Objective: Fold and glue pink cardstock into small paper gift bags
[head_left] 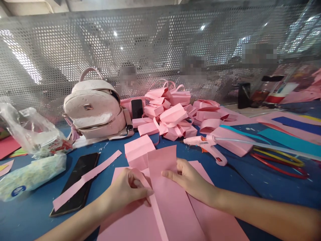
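My right hand (188, 180) grips the right edge of an upright pink paper sheet (164, 167), thumb in front and fingers behind. At the sheet's left edge, my left hand (131, 187) pinches a narrow pink paper strip (157, 214) that runs down along it toward me. Whether the strip is separate from the sheet or a fold of it, I cannot tell. Larger pink sheets (120, 221) lie flat beneath both hands. Just beyond the left hand stands a folded pink paper box (139, 149).
A pink glue gun (209, 146) with its cord lies at right, near red and yellow loops (281, 164). Behind are a heap of pink paper pieces (173, 113) and a pale backpack (97, 107). At left are a phone (77, 180), a wipes pack (32, 174) and a plastic bag (32, 130).
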Action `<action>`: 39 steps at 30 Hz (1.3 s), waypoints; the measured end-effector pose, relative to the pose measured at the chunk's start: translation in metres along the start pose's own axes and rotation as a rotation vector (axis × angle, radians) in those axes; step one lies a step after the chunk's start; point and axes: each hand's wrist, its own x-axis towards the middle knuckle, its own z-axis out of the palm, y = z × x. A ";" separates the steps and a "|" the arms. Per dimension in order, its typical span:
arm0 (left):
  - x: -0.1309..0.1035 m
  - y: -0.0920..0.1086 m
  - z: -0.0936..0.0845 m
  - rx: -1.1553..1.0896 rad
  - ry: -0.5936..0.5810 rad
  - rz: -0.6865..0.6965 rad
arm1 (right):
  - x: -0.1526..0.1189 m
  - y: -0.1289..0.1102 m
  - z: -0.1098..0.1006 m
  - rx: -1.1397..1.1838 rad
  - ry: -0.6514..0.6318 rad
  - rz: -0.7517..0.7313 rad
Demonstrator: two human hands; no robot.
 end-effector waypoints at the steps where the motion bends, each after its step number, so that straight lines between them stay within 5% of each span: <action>1: -0.001 0.002 0.000 -0.031 -0.001 0.013 | 0.000 0.001 0.000 -0.009 0.017 0.012; 9: -0.003 0.009 0.004 -0.089 -0.086 0.075 | 0.000 -0.004 0.000 0.085 -0.047 0.017; 15: -0.003 0.014 0.004 -0.087 0.022 -0.020 | 0.000 -0.008 -0.002 0.393 -0.361 0.039; 39: -0.003 0.001 0.012 -0.139 0.019 -0.014 | -0.001 -0.007 -0.001 0.209 -0.195 -0.004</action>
